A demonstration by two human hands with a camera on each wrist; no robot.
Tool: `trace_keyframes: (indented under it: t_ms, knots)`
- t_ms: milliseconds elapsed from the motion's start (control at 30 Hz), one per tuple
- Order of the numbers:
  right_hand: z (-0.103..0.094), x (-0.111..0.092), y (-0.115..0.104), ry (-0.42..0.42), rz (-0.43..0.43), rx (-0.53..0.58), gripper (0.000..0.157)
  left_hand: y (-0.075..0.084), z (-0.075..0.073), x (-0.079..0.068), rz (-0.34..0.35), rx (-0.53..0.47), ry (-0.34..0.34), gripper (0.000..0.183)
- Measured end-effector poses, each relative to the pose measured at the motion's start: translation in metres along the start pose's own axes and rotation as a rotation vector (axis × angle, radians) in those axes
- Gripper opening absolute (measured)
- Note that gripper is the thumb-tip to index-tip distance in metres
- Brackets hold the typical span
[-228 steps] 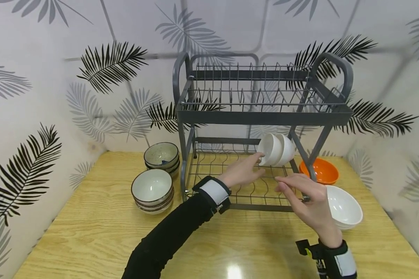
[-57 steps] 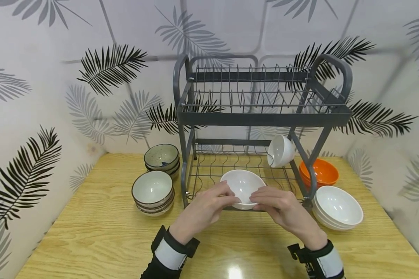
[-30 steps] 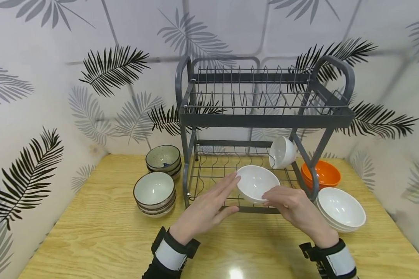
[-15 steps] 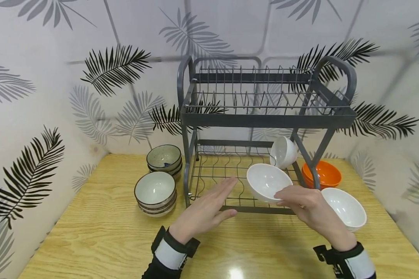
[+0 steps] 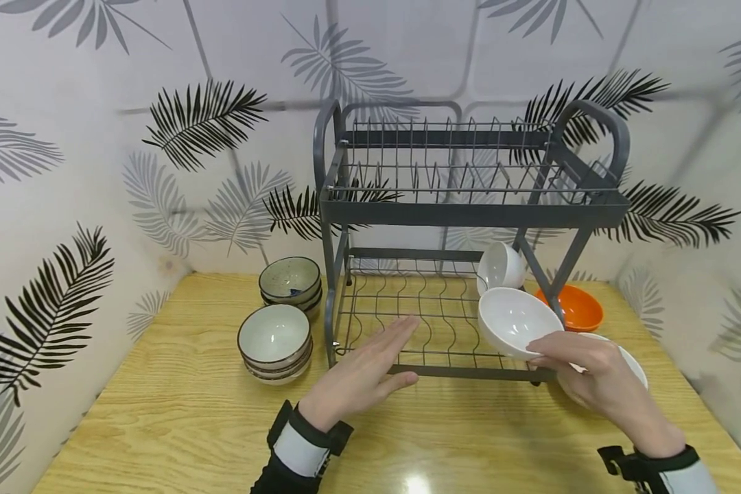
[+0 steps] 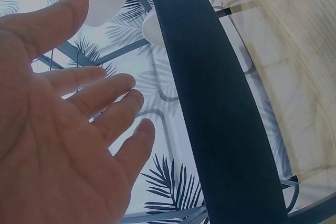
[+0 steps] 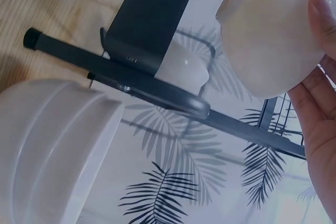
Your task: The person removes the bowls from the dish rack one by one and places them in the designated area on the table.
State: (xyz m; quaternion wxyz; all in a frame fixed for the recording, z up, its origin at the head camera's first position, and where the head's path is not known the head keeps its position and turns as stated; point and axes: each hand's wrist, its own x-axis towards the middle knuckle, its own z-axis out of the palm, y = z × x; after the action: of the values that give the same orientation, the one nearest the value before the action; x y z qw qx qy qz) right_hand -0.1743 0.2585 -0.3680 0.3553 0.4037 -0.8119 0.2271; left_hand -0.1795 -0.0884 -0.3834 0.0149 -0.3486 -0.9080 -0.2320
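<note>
My right hand point(image 5: 605, 377) pinches the near rim of a white bowl point(image 5: 514, 317), thumb on one side and fingers on the other. That bowl is raised before the right end of the dish rack point(image 5: 469, 214), partly covering a stack of white bowls point(image 5: 634, 363) on the table. In the right wrist view the stack point(image 7: 52, 150) shows several nested bowls. My left hand point(image 5: 364, 374) hovers in front of the rack's lower tier, fingers straight, holding nothing; the left wrist view shows its bare palm point(image 6: 63, 140). Another white bowl point(image 5: 500, 266) stands tilted on the lower tier, at the right.
Orange bowls point(image 5: 577, 309) sit right of the rack, behind the white stack. To the left are a stack of dark-rimmed white bowls point(image 5: 274, 336) and a stack of speckled greenish bowls point(image 5: 289, 278). A leaf-patterned wall stands behind the wooden table point(image 5: 179, 425).
Both hands held the white bowl earlier; the left let go and its fingers straightened. The right hand has carried the bowl rightward towards the white stack. Earlier, two white bowls stood on the lower tier.
</note>
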Motion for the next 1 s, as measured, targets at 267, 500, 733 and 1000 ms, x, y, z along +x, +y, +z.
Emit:
trace_keyframes:
  t_ms: [267,500,733,1000]
  knots:
    - [-0.012,-0.010,0.007,0.057,-0.003,0.042,0.046,-0.002,0.000,0.000,0.010,0.004,0.008,0.079]
    - [-0.023,-0.019,0.012,0.091,0.014,0.034,0.048,-0.002,0.000,0.000,0.009,0.000,0.004,0.079]
    - [-0.036,-0.033,0.011,0.141,0.043,0.015,0.050,-0.001,-0.001,0.000,0.017,0.002,0.005,0.078]
    - [-0.047,-0.052,0.018,0.170,0.072,-0.058,0.052,0.000,-0.001,-0.001,0.014,-0.002,-0.005,0.077]
